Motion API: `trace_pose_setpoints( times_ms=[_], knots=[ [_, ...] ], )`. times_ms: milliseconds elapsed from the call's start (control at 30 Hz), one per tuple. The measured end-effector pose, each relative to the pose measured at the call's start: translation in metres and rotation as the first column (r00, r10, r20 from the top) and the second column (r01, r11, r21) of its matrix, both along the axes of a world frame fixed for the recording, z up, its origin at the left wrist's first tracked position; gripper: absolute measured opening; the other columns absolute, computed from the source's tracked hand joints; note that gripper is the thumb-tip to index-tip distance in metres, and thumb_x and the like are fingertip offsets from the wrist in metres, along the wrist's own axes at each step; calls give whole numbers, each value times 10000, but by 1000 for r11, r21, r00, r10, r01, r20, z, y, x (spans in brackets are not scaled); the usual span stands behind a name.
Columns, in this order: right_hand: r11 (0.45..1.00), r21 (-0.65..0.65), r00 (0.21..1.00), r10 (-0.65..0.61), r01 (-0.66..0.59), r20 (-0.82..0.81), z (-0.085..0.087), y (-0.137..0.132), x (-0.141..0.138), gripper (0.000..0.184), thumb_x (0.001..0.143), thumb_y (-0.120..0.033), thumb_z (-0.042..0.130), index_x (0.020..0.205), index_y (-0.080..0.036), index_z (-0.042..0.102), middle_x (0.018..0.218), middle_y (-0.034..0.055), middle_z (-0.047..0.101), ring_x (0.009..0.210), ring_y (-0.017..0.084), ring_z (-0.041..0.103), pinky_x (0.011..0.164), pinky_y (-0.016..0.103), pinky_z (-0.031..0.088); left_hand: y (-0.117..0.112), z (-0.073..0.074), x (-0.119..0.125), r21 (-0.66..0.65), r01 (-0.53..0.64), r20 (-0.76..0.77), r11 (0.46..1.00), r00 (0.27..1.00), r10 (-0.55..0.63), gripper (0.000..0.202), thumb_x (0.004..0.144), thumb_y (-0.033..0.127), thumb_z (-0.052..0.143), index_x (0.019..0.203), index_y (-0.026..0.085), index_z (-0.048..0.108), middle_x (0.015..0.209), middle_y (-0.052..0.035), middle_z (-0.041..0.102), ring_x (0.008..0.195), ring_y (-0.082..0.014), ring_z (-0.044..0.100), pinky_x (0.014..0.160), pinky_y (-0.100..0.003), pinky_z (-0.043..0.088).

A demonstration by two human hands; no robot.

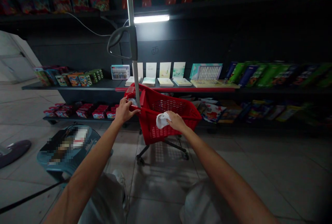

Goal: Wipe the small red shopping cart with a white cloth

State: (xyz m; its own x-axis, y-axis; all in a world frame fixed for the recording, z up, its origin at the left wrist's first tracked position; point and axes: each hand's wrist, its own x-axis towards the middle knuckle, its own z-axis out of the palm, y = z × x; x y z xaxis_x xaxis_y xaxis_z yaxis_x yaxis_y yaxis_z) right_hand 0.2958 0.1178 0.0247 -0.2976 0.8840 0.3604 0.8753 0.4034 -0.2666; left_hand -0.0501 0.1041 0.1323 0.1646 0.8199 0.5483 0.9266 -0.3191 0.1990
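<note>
Cloth (pixel 162 120), white and soft, is lying bunched in the right hand (pixel 176 121), that grip closing around it against the near top edge of the red plastic shopping cart (pixel 149 122). The left hand (pixel 123 112) is resting at the handle-end corner, thumb splaying, its hold not showing clearly. Flattening those folds would probably be serving best.

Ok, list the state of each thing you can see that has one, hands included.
Left hand: gripping the cart's rim
Right hand: closed on the cloth
White cloth: bunched, in front of the cart's side
Red shopping cart: upright on its wheels
Tube light: lit
Pale books on the middle shelf: some standing, some lying flat
Stool: upright, things on its seat, blurred out
</note>
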Motion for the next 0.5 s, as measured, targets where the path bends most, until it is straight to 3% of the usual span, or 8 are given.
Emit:
trace_pose_setpoints(
  times_ms=[167,300,400,500],
  knots=[
    [998,-8,998,-62,62,-15,-5,-6,11,420,956,-273,575,1365,-177,603,1311,136,683,1187,290,625,1023,390,441,0,1,-9,-10,-4,-1,1000,1000,4,456,797,635,773,1019,248,678,1336,-126,542,1382,-319,470,834,-369,612],
    [998,-33,997,-62,61,-52,-4,-12,6,417,983,-304,526,1378,-189,599,1341,125,679,1209,279,618,1037,381,421,-2,-4,-13,25,3,64,1000,998,-4,444,812,591,777,1076,252,668,1374,-124,547,1469,-317,406,975,-413,594],
    [997,-40,995,-73,70,-73,-1,-14,-3,405,995,-305,503,1372,-190,599,1354,123,677,1236,274,613,1057,382,411,-10,-20,-12,94,-16,180,995,984,-1,502,865,524,739,1272,259,611,1560,-124,444,1564,-314,289,1143,-464,499],
    [996,-73,991,-67,59,-113,2,-14,-10,399,1006,-301,478,1368,-185,601,1381,125,669,1274,276,604,1081,397,406,-23,-50,-7,93,-64,347,994,937,28,729,929,479,652,1566,274,361,1739,-132,159,1578,-343,277,1097,-502,535]
  ],
)
